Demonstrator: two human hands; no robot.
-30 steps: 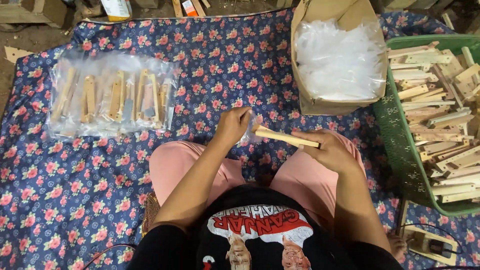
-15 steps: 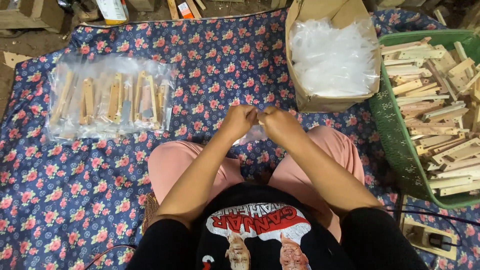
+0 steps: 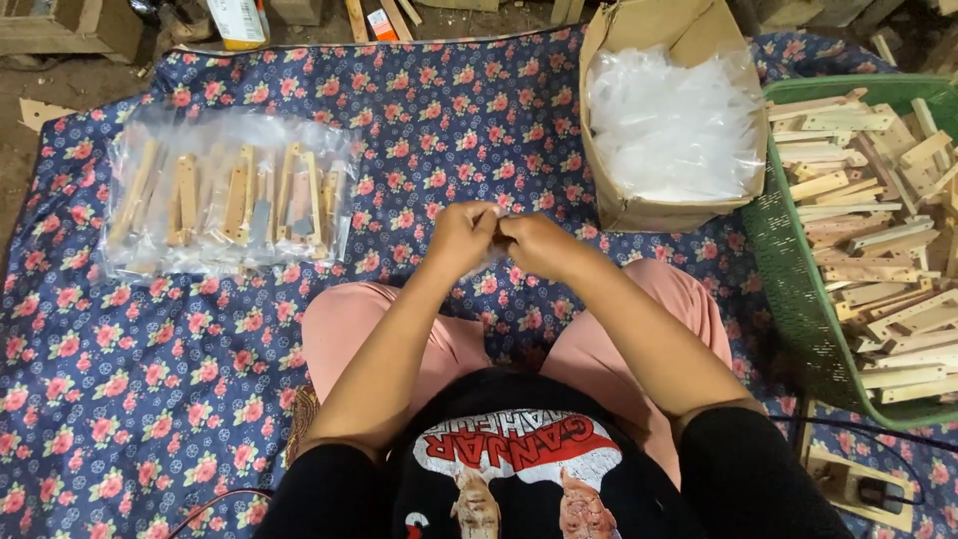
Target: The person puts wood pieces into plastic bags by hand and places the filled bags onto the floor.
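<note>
My left hand (image 3: 461, 235) and my right hand (image 3: 539, 245) meet fingertip to fingertip over my lap, above pink trousers. Both pinch a thin clear plastic bag (image 3: 491, 262), and only a faint edge of it shows under the fingers. No wooden piece shows in either hand. A cardboard box (image 3: 639, 215) stuffed with clear plastic bags (image 3: 669, 120) stands just beyond my right hand. Further right is a green basket (image 3: 788, 289) heaped with pale wooden pieces (image 3: 878, 230).
I sit on a blue floral cloth (image 3: 130, 379). Several clear bags packed with wooden pieces (image 3: 230, 195) lie in a row to the far left. Wood scraps and a box edge the cloth at the top. A small wooden part lies at bottom right (image 3: 858, 489).
A second ago my right hand held a long wooden piece out to the right. The hands then came together at the centre, and the piece is no longer visible.
</note>
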